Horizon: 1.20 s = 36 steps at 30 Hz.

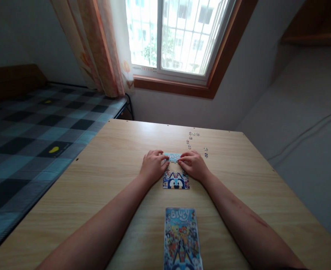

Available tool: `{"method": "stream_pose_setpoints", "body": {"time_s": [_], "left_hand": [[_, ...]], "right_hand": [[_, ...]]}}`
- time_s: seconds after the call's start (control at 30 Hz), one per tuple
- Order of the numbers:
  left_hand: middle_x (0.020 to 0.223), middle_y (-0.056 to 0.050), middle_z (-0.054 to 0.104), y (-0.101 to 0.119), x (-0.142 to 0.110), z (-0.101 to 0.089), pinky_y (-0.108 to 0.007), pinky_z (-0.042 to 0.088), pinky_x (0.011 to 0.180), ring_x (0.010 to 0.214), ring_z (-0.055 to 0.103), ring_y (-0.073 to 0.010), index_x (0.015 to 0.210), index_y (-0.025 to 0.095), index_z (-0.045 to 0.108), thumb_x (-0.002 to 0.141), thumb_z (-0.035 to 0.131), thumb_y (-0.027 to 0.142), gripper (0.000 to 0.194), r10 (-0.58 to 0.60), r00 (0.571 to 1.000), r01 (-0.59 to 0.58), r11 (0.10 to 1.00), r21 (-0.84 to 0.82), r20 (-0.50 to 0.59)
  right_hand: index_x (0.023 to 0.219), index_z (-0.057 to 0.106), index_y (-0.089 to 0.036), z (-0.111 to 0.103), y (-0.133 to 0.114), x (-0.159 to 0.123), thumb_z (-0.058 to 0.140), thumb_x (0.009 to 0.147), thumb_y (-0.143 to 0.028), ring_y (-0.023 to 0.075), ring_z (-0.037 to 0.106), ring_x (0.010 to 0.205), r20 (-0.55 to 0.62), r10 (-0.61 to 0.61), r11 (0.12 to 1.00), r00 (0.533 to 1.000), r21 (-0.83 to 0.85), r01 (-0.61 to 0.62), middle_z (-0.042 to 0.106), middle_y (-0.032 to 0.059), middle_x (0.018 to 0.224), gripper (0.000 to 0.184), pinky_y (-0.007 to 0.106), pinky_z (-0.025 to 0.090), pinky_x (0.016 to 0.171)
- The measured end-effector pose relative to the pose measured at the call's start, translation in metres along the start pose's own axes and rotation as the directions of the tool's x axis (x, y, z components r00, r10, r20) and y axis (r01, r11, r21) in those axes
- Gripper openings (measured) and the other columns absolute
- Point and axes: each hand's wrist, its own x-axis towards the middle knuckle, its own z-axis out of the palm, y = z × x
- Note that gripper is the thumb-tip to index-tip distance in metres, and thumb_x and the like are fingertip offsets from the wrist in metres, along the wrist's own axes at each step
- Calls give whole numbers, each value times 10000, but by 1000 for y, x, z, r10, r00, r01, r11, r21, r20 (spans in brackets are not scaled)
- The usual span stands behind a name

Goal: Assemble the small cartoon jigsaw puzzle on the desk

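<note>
Head view: upper puzzle section (173, 157), its ends partly covered by left hand (154, 165) and right hand (194, 165), each bent around an edge, grip unclear; lower puzzle section (176, 181) set nearer on table (120, 150), lettering and dog face upright to the wearer; long axis of upper section running left-right; box (181, 236) cut off below.

1. Mattress (78, 124): blue, grey and black checks, yellow marks.
2. Curtain (98, 48): orange and cream, floral.
3. Worktop (112, 161): pale tan wood grain.
4. Window frame (176, 87): reddish brown.
</note>
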Motion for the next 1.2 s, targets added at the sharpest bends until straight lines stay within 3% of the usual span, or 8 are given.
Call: {"method": "stream_pose_setpoints", "body": {"time_s": [0.2, 0.33, 0.43, 0.7, 0.93, 1.2], "left_hand": [[1163, -78, 717, 0, -1, 1, -499, 490, 954, 1114, 600, -317, 970, 289, 805, 840, 734, 325, 152, -1, 1000, 1, 1000, 6, -9], [1167, -83, 716, 0, 0, 0, -505, 487, 963, 1117, 601, -317, 989, 284, 802, 838, 733, 319, 170, -1, 1000, 1, 1000, -2, -9], [1200, -89, 710, 1, 1, -1, -517, 481, 977, 1129, 599, -320, 1049, 290, 797, 852, 720, 342, 218, -3, 1000, 3, 1000, -24, -17], [1259, -89, 693, 3, 1, -2, -540, 470, 989, 1174, 586, -335, 1030, 331, 815, 892, 672, 359, 201, 1, 1000, -1, 1000, 15, 12], [1241, -87, 702, 2, 2, -2, -522, 484, 969, 1147, 597, -325, 995, 341, 824, 886, 675, 351, 185, 10, 1000, -10, 999, 47, 5], [1288, -64, 688, 8, 3, -8, -476, 452, 1031, 1202, 583, -294, 1040, 355, 817, 907, 643, 360, 220, -58, 995, 54, 997, 56, 77]], "right_hand": [[897, 816, -266, 0, -1, 0, 686, 892, -248, 253, 638, 953, -21, 1, 1000, 1000, 30, 0, 760, 60, 982, 131, 441, 486, 920], [1016, 794, -248, 0, 2, 1, 598, 886, -150, 268, 638, 1024, -192, 85, 994, 978, 79, -71, 750, 76, 1037, 255, 451, 488, 974], [986, 790, -239, 1, 5, 1, 517, 838, -62, 268, 639, 1019, -258, 140, 989, 956, 85, -122, 752, 72, 998, 357, 446, 497, 971], [694, 785, -265, 4, 6, 0, 572, 757, -35, 250, 644, 919, -179, 66, 997, 982, 41, -60, 769, 31, 903, 320, 435, 508, 914], [700, 795, -273, 4, 4, 0, 608, 782, -45, 247, 633, 953, -152, 40, 999, 988, -12, -42, 775, 29, 938, 306, 427, 490, 941], [711, 788, -255, 7, 2, -1, 615, 805, -49, 231, 605, 935, -123, 38, 996, 992, -72, -47, 767, 17, 928, 285, 398, 471, 941]]}}
